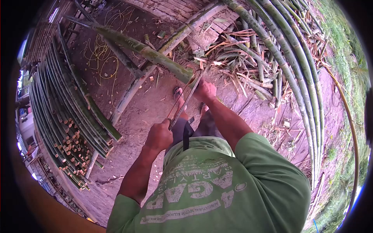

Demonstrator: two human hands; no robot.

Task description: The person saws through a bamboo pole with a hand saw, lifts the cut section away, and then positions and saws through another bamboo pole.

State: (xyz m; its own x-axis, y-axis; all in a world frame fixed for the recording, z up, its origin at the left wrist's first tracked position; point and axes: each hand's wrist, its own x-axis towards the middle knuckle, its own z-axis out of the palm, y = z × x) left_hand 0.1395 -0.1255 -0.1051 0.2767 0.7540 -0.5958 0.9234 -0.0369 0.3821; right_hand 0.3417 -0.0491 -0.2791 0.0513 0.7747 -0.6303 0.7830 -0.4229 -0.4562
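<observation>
Left hand [159, 136]: fingers curled closed around the near end of a long, narrow, saw-like metal tool [187, 99], which slants up to the end of a thick green bamboo pole [143, 50]. Right hand [205, 91]: fingers curled in beside that end and the tool's far part, exact hold cannot be determined. Bamboo pole crosses over a weathered grey-brown pole [130, 93], its tool-side end above bare reddish-brown ground [151, 106].
</observation>
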